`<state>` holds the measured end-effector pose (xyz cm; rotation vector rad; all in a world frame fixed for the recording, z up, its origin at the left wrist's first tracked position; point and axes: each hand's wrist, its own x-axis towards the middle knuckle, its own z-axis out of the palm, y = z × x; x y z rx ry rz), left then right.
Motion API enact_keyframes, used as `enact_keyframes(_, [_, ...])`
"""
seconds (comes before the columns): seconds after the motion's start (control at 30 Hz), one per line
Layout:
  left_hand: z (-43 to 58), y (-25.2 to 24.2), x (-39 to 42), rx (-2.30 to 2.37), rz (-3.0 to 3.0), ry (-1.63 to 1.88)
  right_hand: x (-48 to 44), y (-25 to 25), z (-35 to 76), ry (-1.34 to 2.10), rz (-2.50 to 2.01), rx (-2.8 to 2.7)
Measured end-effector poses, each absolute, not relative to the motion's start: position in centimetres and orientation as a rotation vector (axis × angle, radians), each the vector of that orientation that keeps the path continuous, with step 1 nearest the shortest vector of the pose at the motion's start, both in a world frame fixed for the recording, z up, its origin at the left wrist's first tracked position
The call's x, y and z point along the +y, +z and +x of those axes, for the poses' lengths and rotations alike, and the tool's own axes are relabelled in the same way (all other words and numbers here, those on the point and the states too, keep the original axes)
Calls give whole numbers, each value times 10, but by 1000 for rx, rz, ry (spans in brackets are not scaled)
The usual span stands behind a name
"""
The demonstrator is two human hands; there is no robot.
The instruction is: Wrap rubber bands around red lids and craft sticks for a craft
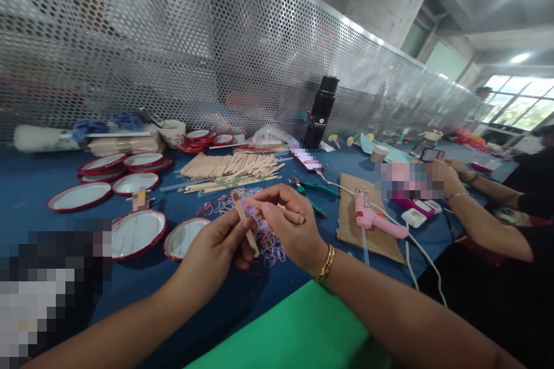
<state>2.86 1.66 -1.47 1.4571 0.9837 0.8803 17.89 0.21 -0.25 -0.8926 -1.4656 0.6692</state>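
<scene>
My left hand [227, 236] pinches a wooden craft stick [246, 228] that stands slanted, its upper end dark brown. Close against that upper end are the fingertips of my right hand [289, 216], curled together; whatever they hold is too small or hidden to make out. Below both hands lies a tangle of coloured thin strands [272, 248]. A heap of loose craft sticks [229, 166] is just behind. To the left sit white discs with red rims, one of them a round lid-like piece [138, 233] near a small wooden stick figure [141, 200].
A pink glue gun [367, 216] rests on cardboard [346, 190] at the right, its white cable trailing. Green-handled pliers [315, 187], a phone [307, 159] and a black bottle [321, 112] stand or lie behind. A green sheet [285, 334] is nearest me. Another person's hands [448, 176] work at far right.
</scene>
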Motion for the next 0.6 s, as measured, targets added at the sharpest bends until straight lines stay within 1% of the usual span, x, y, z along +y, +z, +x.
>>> enact_keyframes(0.3, [29, -14, 15, 994, 1446, 887, 1, -1, 178, 593, -1031, -1478])
enact_keyframes(0.6, [28, -15, 19, 982, 1467, 886, 4, -2, 178, 607, -1008, -1493])
